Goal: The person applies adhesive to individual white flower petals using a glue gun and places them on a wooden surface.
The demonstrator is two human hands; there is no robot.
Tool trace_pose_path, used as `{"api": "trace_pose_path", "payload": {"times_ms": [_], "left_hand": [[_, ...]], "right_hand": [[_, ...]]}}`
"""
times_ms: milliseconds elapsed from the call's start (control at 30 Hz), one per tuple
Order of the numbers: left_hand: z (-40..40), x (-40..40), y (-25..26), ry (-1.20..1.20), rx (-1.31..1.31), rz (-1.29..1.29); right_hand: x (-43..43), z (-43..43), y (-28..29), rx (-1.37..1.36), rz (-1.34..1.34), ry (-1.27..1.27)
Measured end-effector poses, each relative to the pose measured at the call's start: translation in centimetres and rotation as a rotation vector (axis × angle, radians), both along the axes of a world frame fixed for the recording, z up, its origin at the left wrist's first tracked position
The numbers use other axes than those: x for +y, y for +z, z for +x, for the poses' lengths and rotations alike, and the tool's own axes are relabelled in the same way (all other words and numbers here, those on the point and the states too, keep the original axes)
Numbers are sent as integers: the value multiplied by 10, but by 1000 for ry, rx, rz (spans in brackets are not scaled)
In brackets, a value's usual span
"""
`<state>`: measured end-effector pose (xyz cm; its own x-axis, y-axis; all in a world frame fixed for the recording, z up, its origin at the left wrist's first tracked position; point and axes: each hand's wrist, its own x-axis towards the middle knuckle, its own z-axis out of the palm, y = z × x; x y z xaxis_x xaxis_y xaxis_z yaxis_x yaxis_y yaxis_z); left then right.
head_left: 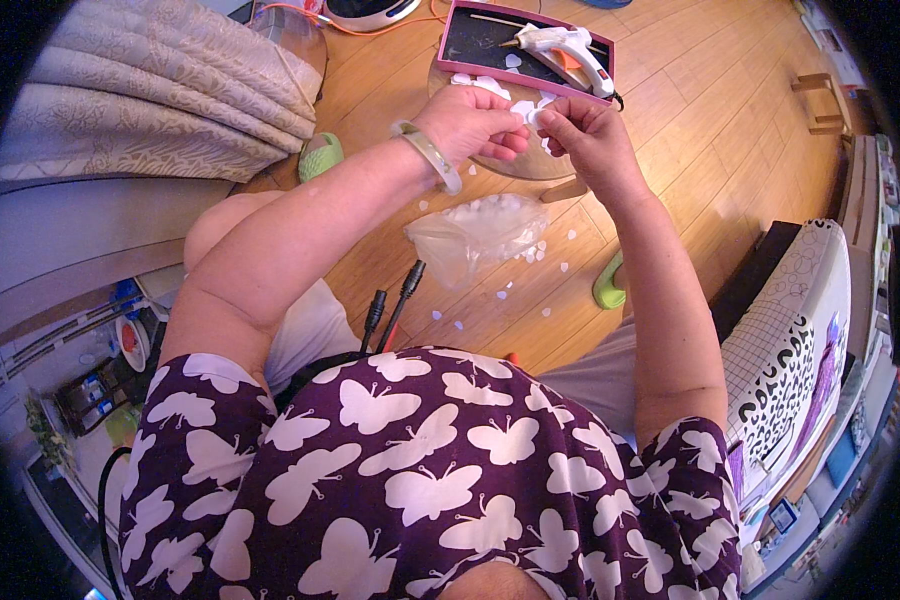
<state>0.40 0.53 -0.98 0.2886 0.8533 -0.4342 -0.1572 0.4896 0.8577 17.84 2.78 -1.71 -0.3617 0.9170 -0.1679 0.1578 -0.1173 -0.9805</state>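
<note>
My left hand point(484, 124), with a pale bangle point(429, 156) at its wrist, pinches a small white petal-shaped piece point(523, 109) between thumb and fingers. Close beside it, my right hand point(589, 135) grips another white piece point(535, 118) between thumb and forefinger. The two pieces meet or overlap; whether they are joined I cannot tell. Both hands are above a small round wooden stool point(510, 163). More white petal pieces point(487, 86) lie on the stool just beyond my left hand.
A pink-rimmed black tray point(480, 45) on the stool holds a white hot glue gun point(566, 49). Below, a clear plastic bag point(480, 229) with white pieces rests on the wood floor, petals scattered around it. Green slippers point(320, 156) are by my feet; a curtain point(157, 90) hangs left.
</note>
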Motion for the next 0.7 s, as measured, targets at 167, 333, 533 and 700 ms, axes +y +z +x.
{"api": "trace_pose_path", "payload": {"times_ms": [167,333,533,700], "left_hand": [[0,-1,2,7,-3,1],[1,-1,2,10,-6,8],[1,-1,1,39,4,27],[2,-1,1,17,-24,43]], "right_hand": [[-2,-1,1,47,-29,20],[-1,-1,4,-23,-1,17],[-6,-7,13,-33,-59,9],[-2,-2,8,-22,-25,44]]}}
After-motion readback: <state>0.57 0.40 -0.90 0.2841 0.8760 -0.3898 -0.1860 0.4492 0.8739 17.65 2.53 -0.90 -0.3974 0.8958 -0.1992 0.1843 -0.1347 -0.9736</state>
